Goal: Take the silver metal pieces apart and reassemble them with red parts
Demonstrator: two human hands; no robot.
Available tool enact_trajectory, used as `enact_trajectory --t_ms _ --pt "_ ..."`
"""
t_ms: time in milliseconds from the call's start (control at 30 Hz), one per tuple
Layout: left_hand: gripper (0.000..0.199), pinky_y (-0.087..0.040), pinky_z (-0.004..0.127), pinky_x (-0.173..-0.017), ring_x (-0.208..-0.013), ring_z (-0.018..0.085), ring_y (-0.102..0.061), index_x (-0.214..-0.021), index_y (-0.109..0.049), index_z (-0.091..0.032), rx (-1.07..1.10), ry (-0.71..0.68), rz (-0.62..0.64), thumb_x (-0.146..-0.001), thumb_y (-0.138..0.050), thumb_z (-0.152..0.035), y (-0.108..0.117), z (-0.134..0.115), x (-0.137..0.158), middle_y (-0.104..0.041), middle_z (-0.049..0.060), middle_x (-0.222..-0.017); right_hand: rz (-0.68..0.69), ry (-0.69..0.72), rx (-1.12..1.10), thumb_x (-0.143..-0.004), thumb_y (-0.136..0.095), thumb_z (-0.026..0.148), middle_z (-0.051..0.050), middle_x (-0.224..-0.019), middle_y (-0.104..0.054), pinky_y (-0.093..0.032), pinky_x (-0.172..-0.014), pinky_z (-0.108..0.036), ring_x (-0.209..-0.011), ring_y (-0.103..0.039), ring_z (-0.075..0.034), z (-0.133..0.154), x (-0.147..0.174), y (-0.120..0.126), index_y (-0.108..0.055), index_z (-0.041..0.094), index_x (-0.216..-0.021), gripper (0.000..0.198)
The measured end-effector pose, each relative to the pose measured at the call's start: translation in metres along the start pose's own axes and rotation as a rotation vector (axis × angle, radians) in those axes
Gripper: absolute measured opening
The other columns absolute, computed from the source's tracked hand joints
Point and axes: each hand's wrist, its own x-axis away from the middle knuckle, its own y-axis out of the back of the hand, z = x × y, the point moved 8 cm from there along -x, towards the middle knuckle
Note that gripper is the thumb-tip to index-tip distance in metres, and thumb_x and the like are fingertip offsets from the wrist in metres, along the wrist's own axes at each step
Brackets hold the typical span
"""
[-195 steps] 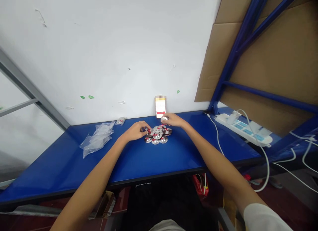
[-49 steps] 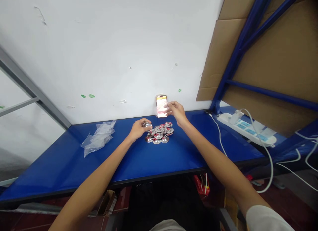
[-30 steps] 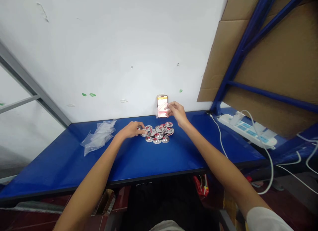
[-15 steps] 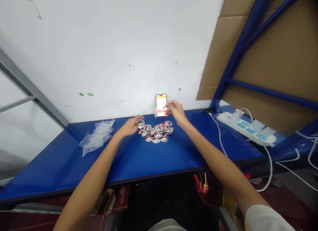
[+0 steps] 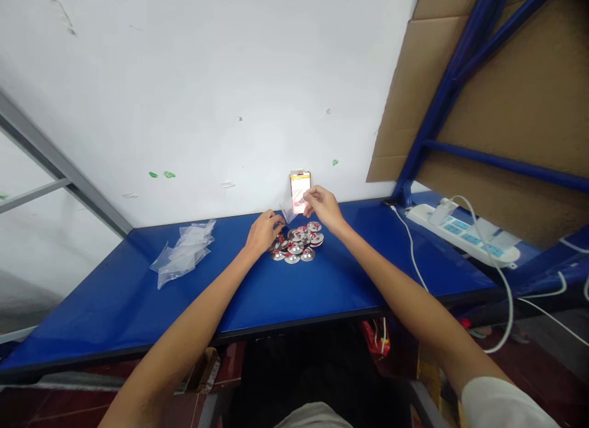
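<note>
Silvery domed metal discs with red cords, which look like small finger cymbals (image 5: 294,249), lie in a loose pile on the blue table. My left hand (image 5: 265,231) is at the pile's left edge with thumb and fingers pinched together. A thin edge of a cymbal shows at its fingertips; the rest is hidden by the hand. Behind the pile, my right hand (image 5: 324,208) is raised with its fingers pinched on a clear plastic bag (image 5: 288,213). The bag hangs between both hands, partly in front of the lit phone (image 5: 300,187), and its outline is faint.
Several clear plastic bags (image 5: 186,251) lie overlapping on the table's left part. The phone leans against the white wall (image 5: 207,96). At the right stand a white power strip (image 5: 460,231) with cables and a blue metal frame (image 5: 432,108) before cardboard.
My left hand has moved right and turned inward, carrying the cymbal toward the bag. Its disc face no longer shows. My right hand is almost unmoved, and the bag's lower part has swung left.
</note>
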Motion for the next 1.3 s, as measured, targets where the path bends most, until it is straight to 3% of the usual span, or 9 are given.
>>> enact_trajectory --t_ms 267,433,567,700,867,1000,1133,1300 --pt "0.023 -0.05 0.039 -0.093 -0.094 0.029 -0.066 -0.103 -0.087 -0.029 0.068 -0.104 0.134 -0.09 -0.072 -0.019 -0.008 -0.007 -0.002 -0.072 0.009 -0.098 -0.008 -0.003 0.005 -0.091 -0.078 0.058 0.002 -0.074 -0.069 -0.054 -0.047 -0.023 -0.053 -0.067 -0.013 -0.004 -0.002 0.003 -0.062 0.024 -0.088 0.038" --pt "0.035 -0.05 0.042 -0.098 -0.1 0.03 -0.068 -0.109 -0.088 -0.031 0.091 -0.116 0.154 -0.086 -0.066 -0.014 0.001 -0.007 0.001 -0.078 0.008 -0.107 -0.001 0.012 -0.018 -0.09 -0.078 0.058 0.002 -0.074 -0.068 -0.053 -0.046 -0.024 -0.052 -0.068 -0.014 -0.003 -0.003 0.004 -0.06 0.024 -0.087 0.039" --pt "0.032 -0.051 0.042 -0.103 -0.101 0.03 -0.068 -0.102 -0.088 -0.028 0.174 -0.031 0.062 -0.086 -0.064 -0.014 0.019 -0.004 0.001 -0.079 0.008 -0.102 -0.01 -0.015 -0.018 -0.089 -0.079 0.06 0.002 -0.075 -0.069 -0.054 -0.047 -0.023 -0.051 -0.068 -0.013 -0.002 -0.002 0.003 -0.061 0.023 -0.088 0.041" --pt "0.021 -0.054 0.04 -0.099 -0.1 0.028 -0.071 -0.108 -0.085 -0.023 0.36 0.137 -0.043 -0.091 -0.071 -0.028 0.031 0.003 0.0 -0.079 0.008 -0.105 0.061 -0.043 -0.065 -0.089 -0.079 0.06 0.002 -0.075 -0.071 -0.056 -0.048 -0.024 -0.054 -0.071 -0.015 -0.003 0.003 -0.008 -0.06 0.023 -0.089 0.041" --pt "0.05 -0.061 0.042 -0.093 -0.099 0.025 -0.075 -0.127 -0.071 -0.017 0.808 0.332 -0.014 -0.089 -0.082 -0.048 0.016 0.005 0.005 -0.077 0.013 -0.121 0.215 -0.088 -0.118 -0.089 -0.077 0.065 -0.004 -0.096 -0.081 -0.058 -0.05 -0.025 -0.056 -0.073 -0.015 -0.008 0.011 -0.029 -0.057 0.023 -0.094 0.046" --pt "0.058 -0.061 0.043 -0.097 -0.095 0.023 -0.077 -0.128 -0.068 -0.017 0.932 0.348 -0.041 -0.083 -0.091 -0.045 0.013 -0.001 0.008 -0.077 0.011 -0.115 0.308 -0.098 -0.115 -0.092 -0.075 0.065 -0.007 -0.106 -0.082 -0.06 -0.052 -0.026 -0.06 -0.075 -0.015 -0.011 0.017 -0.04 -0.057 0.023 -0.096 0.046" --pt "0.059 -0.061 0.038 -0.092 -0.084 0.018 -0.074 -0.127 -0.071 -0.019 0.991 0.32 -0.153 -0.077 -0.096 -0.037 0.024 -0.002 0.008 -0.076 0.003 -0.098 0.343 -0.097 -0.126 -0.095 -0.074 0.063 -0.007 -0.108 -0.082 -0.061 -0.053 -0.026 -0.062 -0.076 -0.015 -0.013 0.02 -0.045 -0.055 0.023 -0.095 0.044" --pt "0.049 -0.06 0.032 -0.084 -0.091 0.02 -0.072 -0.121 -0.077 -0.015 1.2 0.379 -0.174 -0.09 -0.078 -0.053 0.035 0.004 0.008 -0.076 0.01 -0.103 0.26 -0.119 -0.151 -0.095 -0.074 0.059 -0.002 -0.091 -0.076 -0.06 -0.052 -0.025 -0.06 -0.076 -0.016 -0.015 0.017 -0.038 -0.055 0.023 -0.097 0.041"
